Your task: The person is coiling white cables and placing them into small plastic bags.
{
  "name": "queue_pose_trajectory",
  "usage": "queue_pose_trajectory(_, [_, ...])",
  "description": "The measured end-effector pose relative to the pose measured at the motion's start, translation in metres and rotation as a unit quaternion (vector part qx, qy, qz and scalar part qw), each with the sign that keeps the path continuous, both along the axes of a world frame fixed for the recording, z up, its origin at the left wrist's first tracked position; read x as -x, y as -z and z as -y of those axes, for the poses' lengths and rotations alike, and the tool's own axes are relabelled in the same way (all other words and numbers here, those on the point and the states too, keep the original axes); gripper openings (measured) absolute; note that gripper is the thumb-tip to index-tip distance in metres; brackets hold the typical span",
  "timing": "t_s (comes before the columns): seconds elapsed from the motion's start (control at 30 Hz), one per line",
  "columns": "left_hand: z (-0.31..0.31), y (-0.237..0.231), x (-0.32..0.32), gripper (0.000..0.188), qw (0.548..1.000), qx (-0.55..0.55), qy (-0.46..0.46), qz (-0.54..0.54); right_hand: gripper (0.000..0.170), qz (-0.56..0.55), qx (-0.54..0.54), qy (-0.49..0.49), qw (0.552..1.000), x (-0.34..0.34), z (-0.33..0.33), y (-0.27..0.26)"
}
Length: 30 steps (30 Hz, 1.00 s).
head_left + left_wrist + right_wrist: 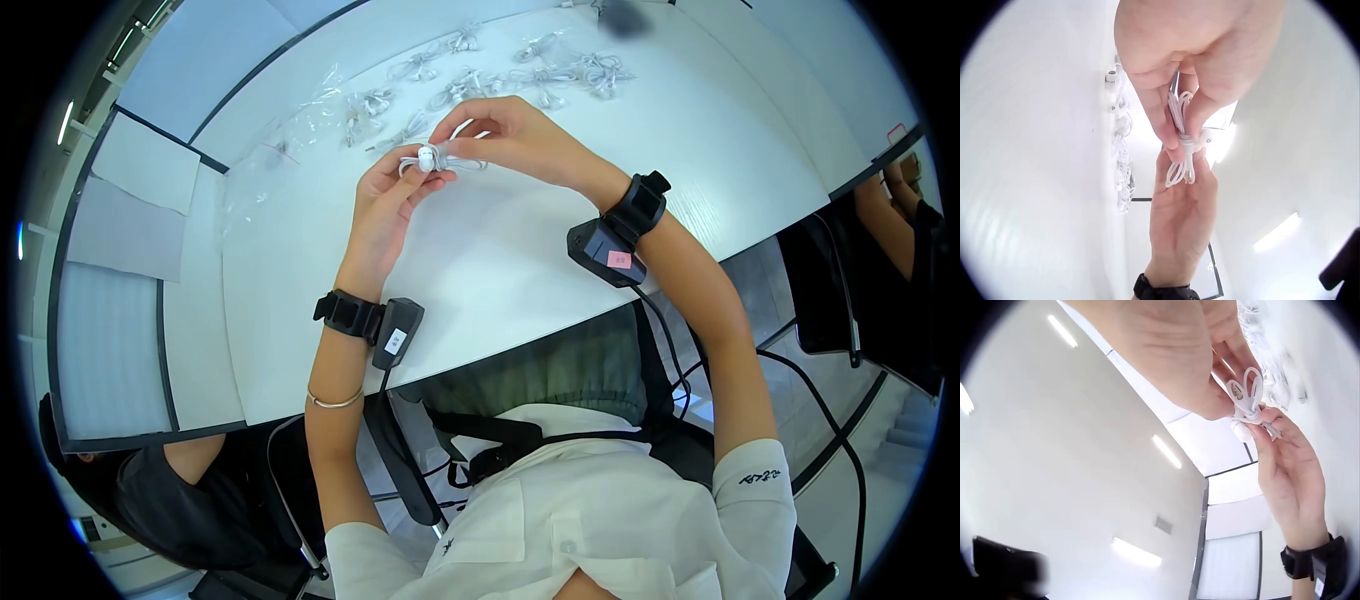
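A coiled bundle of white wired earphones (430, 158) is held up between both hands over the white table, its cord wrapped round the middle with loops sticking out at both ends. Thumb and fingers of my left hand (382, 205) pinch the wrapped middle. From the other side, my right hand (535, 145) pinches the bundle with thumb and fingertips, its other fingers bent above. A rounded white earbud (1241, 430) pokes out beside the wrap in the right wrist view. Loops of the cord (1180, 172) reach towards the right palm in the left wrist view.
Several more white cable bundles (465, 88) lie across the far part of the table (520, 260). Clear plastic bags (300, 120) lie at the far left. Low partitions (140, 160) border the table. Other people sit to the left and right.
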<state>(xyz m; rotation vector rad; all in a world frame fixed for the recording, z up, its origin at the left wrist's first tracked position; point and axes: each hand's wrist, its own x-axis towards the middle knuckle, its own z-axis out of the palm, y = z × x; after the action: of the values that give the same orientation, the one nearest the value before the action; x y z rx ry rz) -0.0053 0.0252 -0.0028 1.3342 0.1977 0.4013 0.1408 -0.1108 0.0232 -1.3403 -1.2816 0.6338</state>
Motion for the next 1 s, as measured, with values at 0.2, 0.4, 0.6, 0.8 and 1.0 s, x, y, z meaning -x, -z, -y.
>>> queue_pose_trajectory(0.2, [0.007,-0.002,-0.002,0.018,0.997,-0.049,-0.054,0.010,0.019,0.086,-0.062,0.047,0.993,0.009,-0.003,0.007])
queue_pose_trajectory(0.4, [0.009,-0.003,-0.003,0.015,0.994,-0.085,-0.067,0.023,0.019,0.107,-0.074,0.062,0.990,0.010,-0.004,0.007])
queue_pose_trajectory(0.6, [0.009,0.000,-0.004,0.014,0.989,-0.125,-0.080,0.009,0.016,0.123,-0.108,0.080,0.983,0.012,-0.009,0.014])
queue_pose_trajectory(0.8, [0.011,0.001,-0.006,0.013,0.989,-0.116,-0.092,0.003,0.014,0.154,-0.096,0.116,0.977,0.017,-0.009,0.015])
queue_pose_trajectory(1.0, [0.014,-0.003,-0.006,0.013,0.989,-0.114,-0.096,0.012,0.014,0.167,-0.123,0.120,0.971,0.018,-0.012,0.018])
